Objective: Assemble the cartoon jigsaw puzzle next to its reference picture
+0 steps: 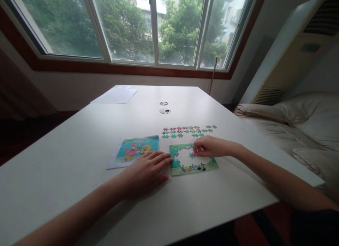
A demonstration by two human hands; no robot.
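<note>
A jigsaw puzzle [176, 165] lies on the white table, its border joined around a pale gap in the middle. My right hand [208, 146] is over the gap, fingers pinched on a small pink and green puzzle piece [192, 155]. Stretched out flat, my left hand [152, 170] rests with its fingertips at the puzzle's left edge. Partly under that hand is a cartoon reference picture [135, 149] on a white sheet. Beyond the puzzle, several loose puzzle pieces [180, 131] are laid out in rows.
Two round discs [164, 111] lie farther back on the table [66, 168]. White papers [115, 96] are at the far left corner. A cream sofa [299, 122] stands to the right, beside a tall air conditioner [286, 52]. Windows [129, 27] span the far wall.
</note>
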